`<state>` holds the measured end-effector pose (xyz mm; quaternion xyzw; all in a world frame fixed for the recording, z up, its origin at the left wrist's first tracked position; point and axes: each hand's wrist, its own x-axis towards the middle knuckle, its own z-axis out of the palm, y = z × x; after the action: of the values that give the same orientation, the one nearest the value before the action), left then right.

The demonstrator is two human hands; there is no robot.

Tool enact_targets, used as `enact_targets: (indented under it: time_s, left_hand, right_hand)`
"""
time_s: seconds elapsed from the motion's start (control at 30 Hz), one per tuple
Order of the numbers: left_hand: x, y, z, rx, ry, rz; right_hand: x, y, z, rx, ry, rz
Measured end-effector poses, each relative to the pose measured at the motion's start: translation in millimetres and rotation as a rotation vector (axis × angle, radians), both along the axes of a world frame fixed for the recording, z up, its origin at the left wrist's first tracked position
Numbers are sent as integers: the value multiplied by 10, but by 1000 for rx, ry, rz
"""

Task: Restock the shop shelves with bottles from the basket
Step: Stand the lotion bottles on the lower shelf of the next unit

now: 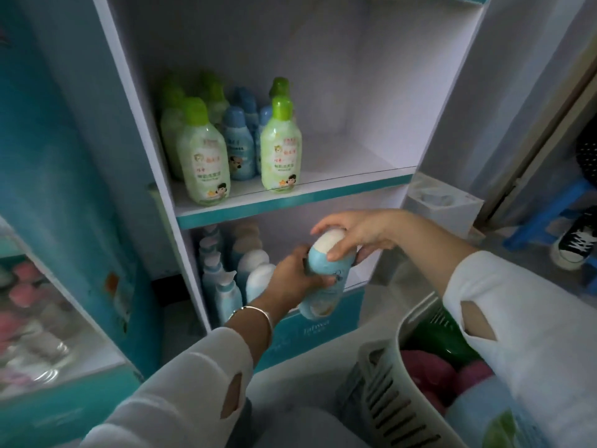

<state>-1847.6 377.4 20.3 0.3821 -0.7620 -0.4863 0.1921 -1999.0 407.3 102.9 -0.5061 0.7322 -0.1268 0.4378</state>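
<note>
A light blue bottle with a white cap (326, 276) is held tilted in front of the lower shelf (361, 202). My left hand (292, 279) grips its body from the left, and my right hand (358, 232) holds its capped top from above. Behind it, the lower shelf's left side holds several blue and white bottles (223, 279). The upper shelf (310, 195) carries green-capped bottles (280, 147) and blue bottles (237, 147). A white slatted basket (384, 392) at the bottom right holds pink, green and blue items, partly hidden by my right sleeve.
The shelf unit's right halves are bare on both levels. A teal display stand (48, 221) with packaged goods stands at the left. A white box (442, 205), a blue stool (549, 218) and a black sneaker (575, 244) lie to the right on the floor.
</note>
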Motion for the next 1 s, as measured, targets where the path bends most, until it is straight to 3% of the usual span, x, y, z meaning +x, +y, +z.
enact_targets:
  time_s: [0.2, 0.3, 0.5, 0.67, 0.83, 0.87, 0.93, 1.0]
  left_hand:
    - [-130, -509, -212, -219, -197, 16]
    - [-189, -826, -353, -347, -359, -5]
    - [-114, -1362, -683, -431, -390, 104]
    - [-121, -1523, -901, -402, -406, 128]
    - [-252, -1596, -865, -329, -237, 336]
    - [-255, -1612, -875, -312, -215, 360]
    - [-248, -1631, -898, -265, -154, 382]
    - [-250, -1657, -935, -250, -180, 403]
  right_hand:
    - [-50, -517, -370, -100, 116, 62]
    - [-100, -844, -634, -172, 275, 96]
    - [-241, -1410, -1208, -211, 533, 197]
    - [-274, -1729, -1623, -249, 452, 79]
    - [-253, -1976, -1752, -311, 220, -84]
    - [-243, -2020, -1731, -309, 177, -116]
    - [-280, -2134, -1737, -261, 284, -28]
    - [-278, -2169, -1721, -203, 166, -98]
